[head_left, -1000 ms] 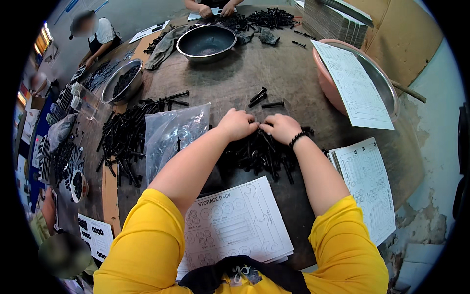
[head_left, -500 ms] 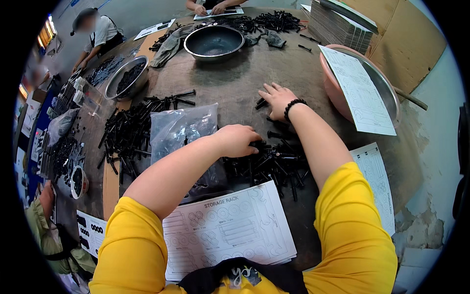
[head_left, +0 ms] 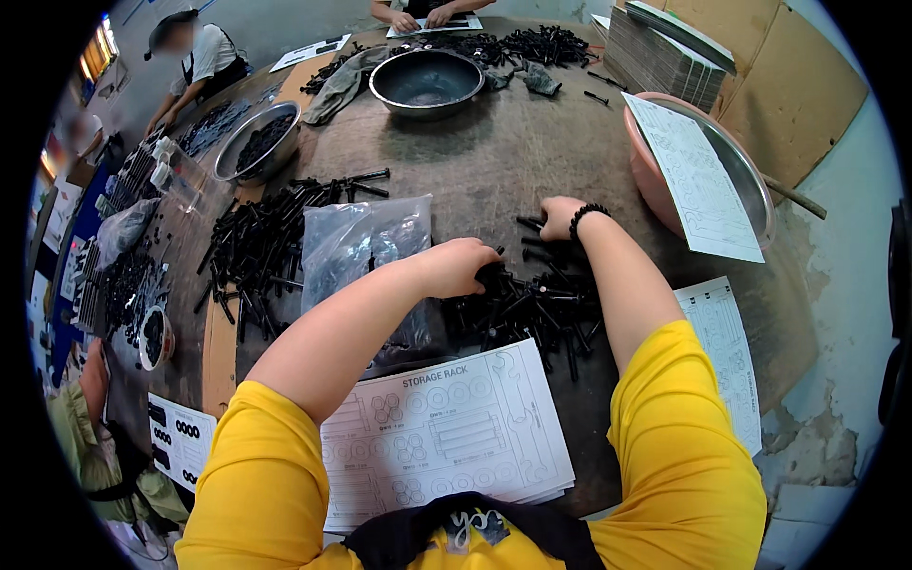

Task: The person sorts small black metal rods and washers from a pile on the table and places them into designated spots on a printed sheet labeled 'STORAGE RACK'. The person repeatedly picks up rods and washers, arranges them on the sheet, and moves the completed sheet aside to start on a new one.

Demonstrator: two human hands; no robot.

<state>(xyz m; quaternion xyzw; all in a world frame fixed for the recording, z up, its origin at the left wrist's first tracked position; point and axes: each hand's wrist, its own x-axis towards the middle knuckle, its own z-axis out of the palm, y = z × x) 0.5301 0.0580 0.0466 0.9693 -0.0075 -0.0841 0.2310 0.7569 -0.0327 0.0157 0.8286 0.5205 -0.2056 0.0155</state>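
Hands [head_left: 461, 266] in black bolts [head_left: 532, 309], clear bag [head_left: 366, 247] beside

A dark worn round worktable [head_left: 532, 161] stands by a pale, flaking wall [head_left: 836, 285]

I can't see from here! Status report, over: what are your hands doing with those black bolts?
Left hand closed on black bolts in the pile. Right hand reaching at the pile's far edge. Clear plastic bag lies beside. Over.
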